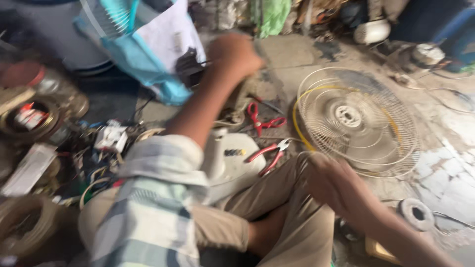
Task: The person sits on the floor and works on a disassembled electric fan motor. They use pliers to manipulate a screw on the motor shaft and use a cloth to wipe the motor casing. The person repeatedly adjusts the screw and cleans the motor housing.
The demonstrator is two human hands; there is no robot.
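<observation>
Sitting on the floor, you have the round wire fan guard (pixel 357 121) lying flat at right. Your right hand (pixel 332 184) rests loosely open near its near-left rim. Your left hand (pixel 232 55) reaches far, blurred; its grip cannot be determined. Red-handled pliers (pixel 269 154) lie between.

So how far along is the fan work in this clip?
Done: the wire fan guard is off and lies flat on the floor.
In hand: the left hand reaches forward to the blurred clutter beyond the white fan base; the right hand rests by the knee, near the guard's rim.
Left: red-handled pliers and red scissors lie unused; nothing looks reassembled.
</observation>
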